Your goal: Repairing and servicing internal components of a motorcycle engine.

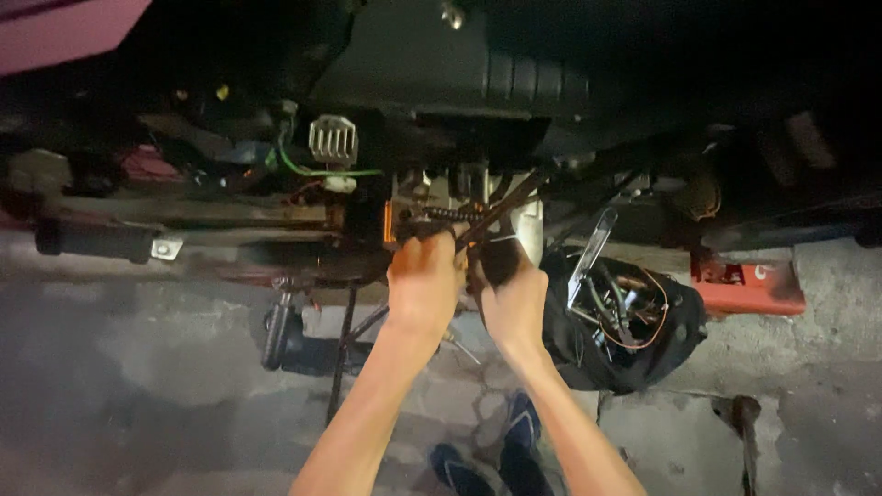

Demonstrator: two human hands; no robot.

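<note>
Both bare hands were raised to the underside of a motorcycle's dark frame (432, 138), close together but not touching. The left hand (424, 280) was seen with its fingers (441, 246) curled shut around a dark part beside the coiled spring (439, 213); what exactly was gripped could not be told. The right hand (514, 298) was closed on a dark handle-like piece (501, 262), from which 2 thin rods (510, 197) ran up and to the right. A finned metal block (333, 140) with a green wire (322, 171) was mounted up to the left. A black bag (634, 354) full of tools was set on the concrete floor (138, 367) just right of the right hand, with a red object (749, 285) beyond it. Blue sandals (491, 455) were seen below.
</note>
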